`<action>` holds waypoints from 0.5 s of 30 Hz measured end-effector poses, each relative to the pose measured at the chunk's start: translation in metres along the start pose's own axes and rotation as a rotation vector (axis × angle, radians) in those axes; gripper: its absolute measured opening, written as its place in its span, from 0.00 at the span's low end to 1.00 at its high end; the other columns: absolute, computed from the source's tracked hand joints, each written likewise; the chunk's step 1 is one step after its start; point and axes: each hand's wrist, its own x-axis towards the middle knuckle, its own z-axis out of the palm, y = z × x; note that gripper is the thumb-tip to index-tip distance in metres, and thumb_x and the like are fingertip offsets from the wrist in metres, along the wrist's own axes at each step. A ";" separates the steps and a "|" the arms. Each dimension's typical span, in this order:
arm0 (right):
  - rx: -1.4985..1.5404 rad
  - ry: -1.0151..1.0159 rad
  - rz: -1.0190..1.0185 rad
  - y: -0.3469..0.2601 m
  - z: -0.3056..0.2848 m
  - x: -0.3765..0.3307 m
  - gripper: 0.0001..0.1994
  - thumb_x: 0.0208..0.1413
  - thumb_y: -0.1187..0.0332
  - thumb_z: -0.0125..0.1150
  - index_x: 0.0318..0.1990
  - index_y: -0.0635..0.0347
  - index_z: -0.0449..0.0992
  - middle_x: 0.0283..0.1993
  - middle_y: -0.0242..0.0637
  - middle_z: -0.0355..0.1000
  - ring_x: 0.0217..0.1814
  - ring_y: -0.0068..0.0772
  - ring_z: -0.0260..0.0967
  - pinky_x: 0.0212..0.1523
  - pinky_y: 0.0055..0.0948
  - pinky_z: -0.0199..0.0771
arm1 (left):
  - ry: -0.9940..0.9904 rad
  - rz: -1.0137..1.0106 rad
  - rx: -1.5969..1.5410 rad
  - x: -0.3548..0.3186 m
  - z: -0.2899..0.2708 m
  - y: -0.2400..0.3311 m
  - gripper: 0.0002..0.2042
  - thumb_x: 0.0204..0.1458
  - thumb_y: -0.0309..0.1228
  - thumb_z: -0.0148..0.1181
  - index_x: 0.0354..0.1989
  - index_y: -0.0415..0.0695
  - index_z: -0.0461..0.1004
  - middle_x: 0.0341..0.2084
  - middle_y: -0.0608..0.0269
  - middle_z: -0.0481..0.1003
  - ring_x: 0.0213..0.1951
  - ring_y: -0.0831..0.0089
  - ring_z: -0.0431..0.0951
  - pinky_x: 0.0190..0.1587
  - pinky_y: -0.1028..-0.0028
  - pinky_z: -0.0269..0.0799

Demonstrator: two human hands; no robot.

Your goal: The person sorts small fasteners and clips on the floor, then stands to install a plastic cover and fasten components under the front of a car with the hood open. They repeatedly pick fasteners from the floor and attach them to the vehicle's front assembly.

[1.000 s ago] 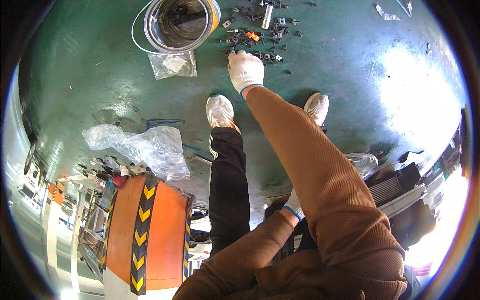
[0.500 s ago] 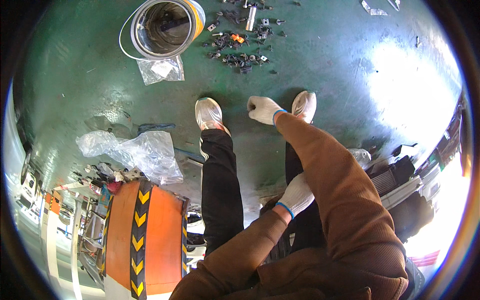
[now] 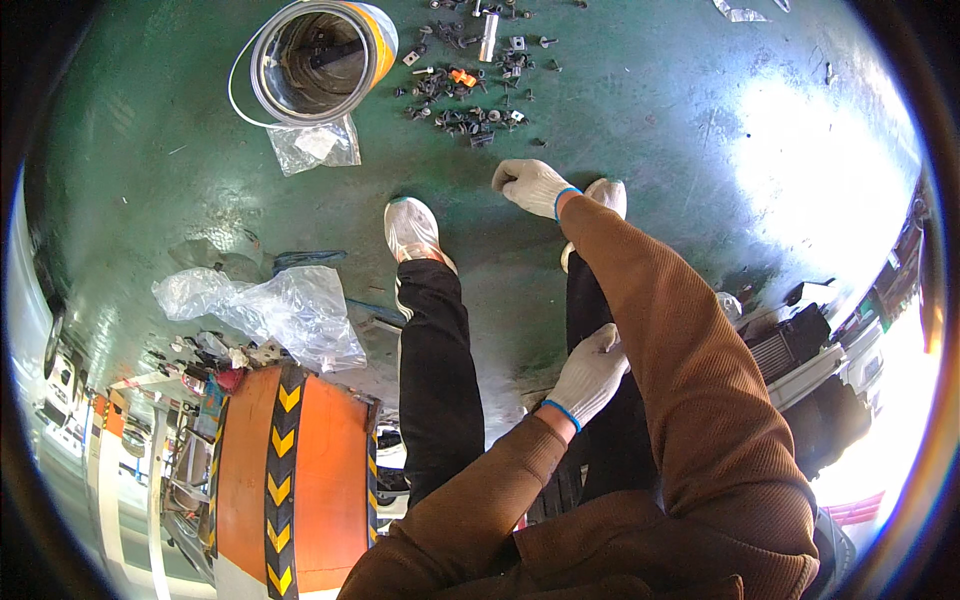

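Observation:
My right hand (image 3: 534, 187), in a white knit glove with a blue cuff, hangs over the floor beside my right shoe (image 3: 606, 196). Its fingers curl inward; whatever they hold, if anything, is hidden. Just ahead lies a scattered pile of dark bolts and clips (image 3: 470, 122), with an orange clip (image 3: 462, 77) and a silver metal tube (image 3: 489, 37) among them. My left hand (image 3: 590, 378), gloved alike, is close to my right thigh beside the right forearm. Its fingers bend together, partly out of sight, and no object shows in them.
An open metal bucket (image 3: 318, 62) with a wire handle stands far left, dark pieces inside. By it lies a small clear bag (image 3: 315, 145). A large crumpled plastic bag (image 3: 285, 305) is left of my legs, beyond an orange panel (image 3: 328, 470) with yellow-arrow stripes.
My right hand has moved slightly forward toward the bolts and clips. The left hand has risen a little along the right thigh, and more of its fingers show.

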 end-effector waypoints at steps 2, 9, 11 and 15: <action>0.050 0.002 0.037 -0.009 0.005 -0.001 0.10 0.63 0.75 0.62 0.49 0.60 0.84 0.41 0.34 0.82 0.45 0.30 0.76 0.50 0.35 0.79 | -0.022 -0.038 0.011 -0.001 -0.004 -0.005 0.16 0.79 0.36 0.58 0.63 0.39 0.80 0.51 0.55 0.85 0.49 0.69 0.83 0.58 0.68 0.79; -0.014 0.117 -0.038 -0.026 0.014 0.007 0.14 0.68 0.68 0.61 0.57 0.59 0.85 0.42 0.33 0.83 0.42 0.29 0.77 0.48 0.33 0.80 | -0.001 0.370 0.546 0.008 -0.011 -0.033 0.15 0.75 0.29 0.55 0.63 0.36 0.79 0.59 0.50 0.83 0.65 0.57 0.81 0.70 0.63 0.75; 0.062 0.168 -0.056 -0.030 0.016 0.012 0.17 0.68 0.68 0.60 0.61 0.59 0.84 0.41 0.34 0.83 0.42 0.29 0.77 0.47 0.32 0.80 | 0.036 0.582 0.616 0.012 -0.010 -0.045 0.11 0.70 0.26 0.58 0.55 0.38 0.82 0.52 0.51 0.85 0.60 0.55 0.83 0.65 0.61 0.79; 0.223 0.199 -0.056 -0.046 0.017 0.027 0.21 0.68 0.69 0.60 0.67 0.59 0.83 0.41 0.34 0.82 0.41 0.27 0.77 0.47 0.31 0.80 | 0.027 0.656 0.877 0.018 -0.015 -0.061 0.10 0.67 0.27 0.60 0.52 0.40 0.84 0.50 0.53 0.86 0.57 0.55 0.84 0.63 0.59 0.80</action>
